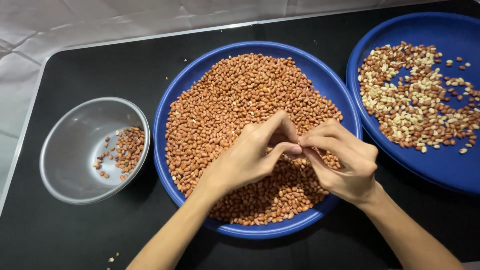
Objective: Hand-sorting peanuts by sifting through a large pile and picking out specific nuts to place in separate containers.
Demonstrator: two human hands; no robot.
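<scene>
Head view, left to right, I see a steel bowl [75, 165] holding few peanuts, the heaped middle tray [165, 107] mostly unsorted, my left hand [250, 155] and right hand [342, 162] pinched together on one peanut, its axis hidden, and a part-peeled right tray [450, 170].

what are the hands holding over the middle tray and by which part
Both hands, left and right, pinch their fingers together over the peanuts. Whatever sits between the tips is hidden; likely one peanut, but it cannot be told.
</scene>
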